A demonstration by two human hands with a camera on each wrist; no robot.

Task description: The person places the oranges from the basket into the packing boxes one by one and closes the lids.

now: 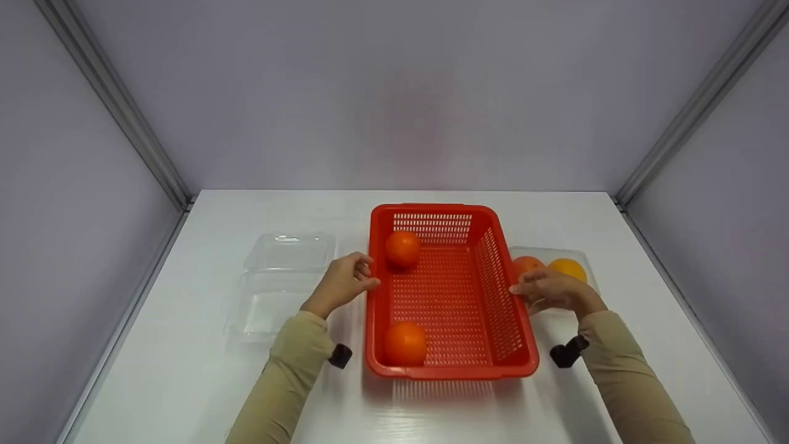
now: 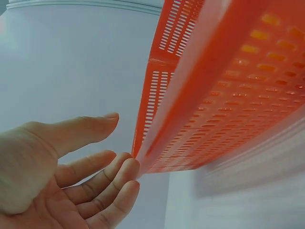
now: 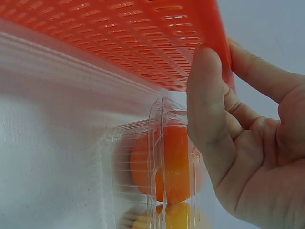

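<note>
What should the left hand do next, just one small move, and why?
Probably bring the thumb of the left hand onto the red basket rim: the left wrist view shows it clear, while the right hand pinches the opposite side and the two oranges inside sit toward the left.
</note>
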